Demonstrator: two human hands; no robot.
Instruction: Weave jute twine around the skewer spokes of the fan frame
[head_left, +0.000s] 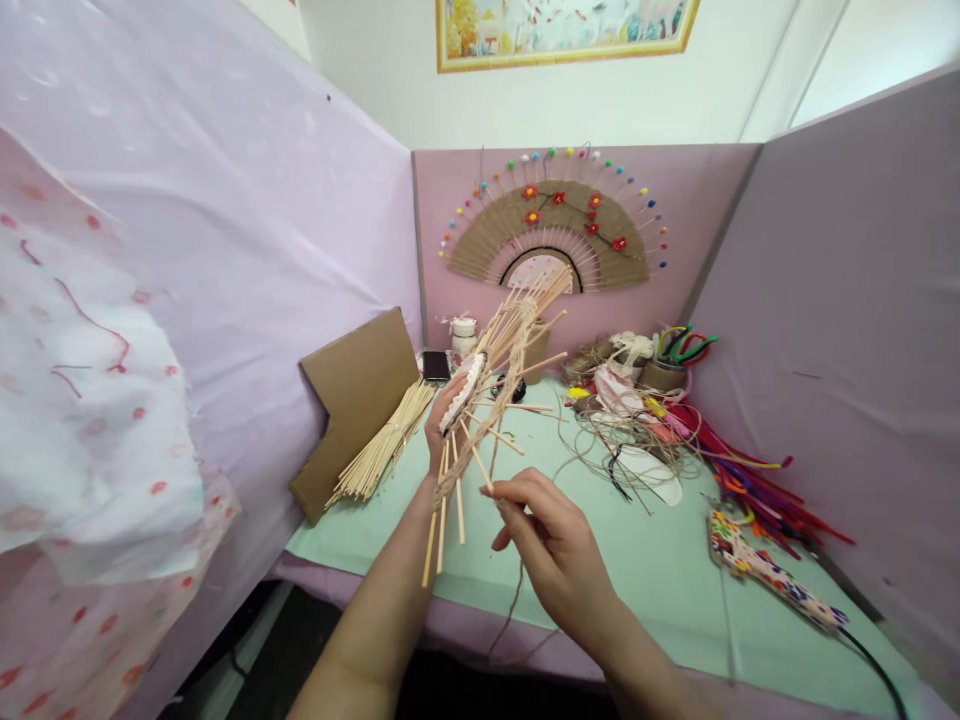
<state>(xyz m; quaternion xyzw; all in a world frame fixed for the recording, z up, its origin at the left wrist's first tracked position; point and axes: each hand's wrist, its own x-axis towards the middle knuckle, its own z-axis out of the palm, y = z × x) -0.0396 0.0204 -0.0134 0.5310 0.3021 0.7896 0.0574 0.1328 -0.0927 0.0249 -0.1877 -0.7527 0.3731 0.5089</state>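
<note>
A fan-shaped frame of thin wooden sticks, with beige twine woven between them, is held up over the table. My left hand grips its base from behind, beside a white scalloped edge; most of those fingers are hidden. With thumb and index finger my right hand pinches the tip of one stick at the lower right of the frame. A loose strand of twine hangs below the frame towards the table's front edge.
A bundle of sticks and brown cardboard lie at the left. Tangled twine, coloured pipe cleaners and a patterned glue gun with a cable are at the right. A finished fan hangs on the back panel.
</note>
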